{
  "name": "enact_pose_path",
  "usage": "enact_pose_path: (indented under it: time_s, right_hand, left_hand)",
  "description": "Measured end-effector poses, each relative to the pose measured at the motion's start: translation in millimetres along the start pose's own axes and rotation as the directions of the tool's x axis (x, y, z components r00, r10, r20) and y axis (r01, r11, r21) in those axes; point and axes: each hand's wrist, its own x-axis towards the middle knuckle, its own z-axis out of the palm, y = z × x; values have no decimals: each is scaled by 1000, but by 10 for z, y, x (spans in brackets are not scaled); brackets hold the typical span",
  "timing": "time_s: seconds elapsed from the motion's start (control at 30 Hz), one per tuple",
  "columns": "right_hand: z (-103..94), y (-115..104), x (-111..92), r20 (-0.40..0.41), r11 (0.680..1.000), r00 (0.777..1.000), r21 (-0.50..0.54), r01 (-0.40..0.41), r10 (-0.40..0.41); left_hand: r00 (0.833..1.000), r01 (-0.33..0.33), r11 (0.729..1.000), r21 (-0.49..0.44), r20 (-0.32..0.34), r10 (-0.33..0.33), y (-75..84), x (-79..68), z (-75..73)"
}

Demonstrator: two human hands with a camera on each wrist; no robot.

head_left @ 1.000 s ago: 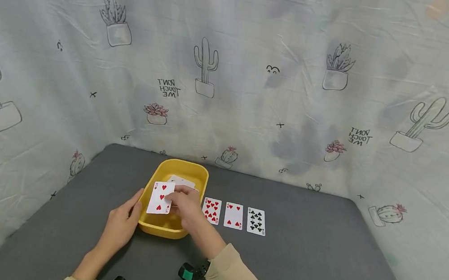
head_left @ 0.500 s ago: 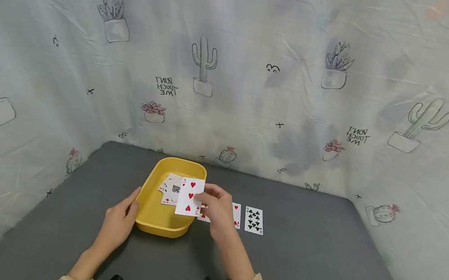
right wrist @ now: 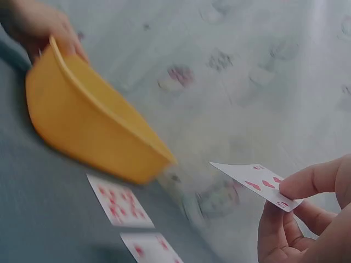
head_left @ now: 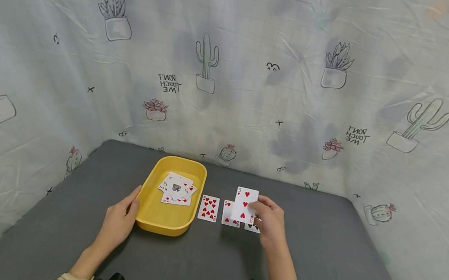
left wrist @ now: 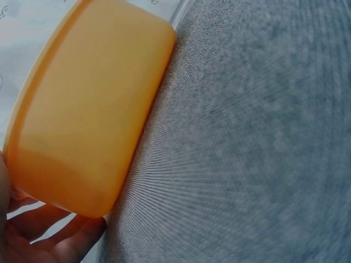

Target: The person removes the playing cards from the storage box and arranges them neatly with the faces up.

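My right hand (head_left: 271, 221) pinches a three of hearts playing card (head_left: 244, 203) between thumb and fingers. The card is held face up above the row on the table, partly covering a four of hearts (head_left: 227, 213) and a clubs card (head_left: 254, 228). At the row's left end lies another hearts card (head_left: 208, 209) with several pips. My left hand (head_left: 119, 222) rests against the left side of a yellow plastic tub (head_left: 160, 217), fingers lying along its outer wall. Inside the tub is a loose pile of cards (head_left: 178, 188), an ace of spades on top.
A dark grey cloth covers the table (head_left: 310, 256). Behind and on both sides hangs a pale curtain (head_left: 245, 92) printed with cactus drawings. The tub's right wall stands close to the hearts card at the row's left end.
My right hand has carried the three of hearts rightward from over the tub to above the card row. The pile in the tub is now uncovered. My left hand stays at the tub.
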Motion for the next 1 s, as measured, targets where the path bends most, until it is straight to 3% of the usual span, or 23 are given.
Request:
enact_pose_path:
  time_s: [0.23, 0.5, 0.73, 1.0]
  right_hand:
    - [-473, -34, 155, -90, 996, 993, -27, -84, 82]
    - [-917, 14, 287, -48, 988, 988, -15, -151, 150]
    - [-1117, 146, 500, -1, 979, 981, -61, -196, 196]
    - [-1225, 252, 647, -15, 951, 979, -233, -202, 204]
  left_hand:
    - [1000, 3, 1000, 0, -2, -3, -4, -5, -2]
    - [1000, 1, 1000, -3, -10, -1, -2, -19, 4]
    - [1000, -6, 1000, -8, -15, 6, -3, -13, 0]
    - [1000, -3, 1000, -18, -12, 3, 11, -9, -5]
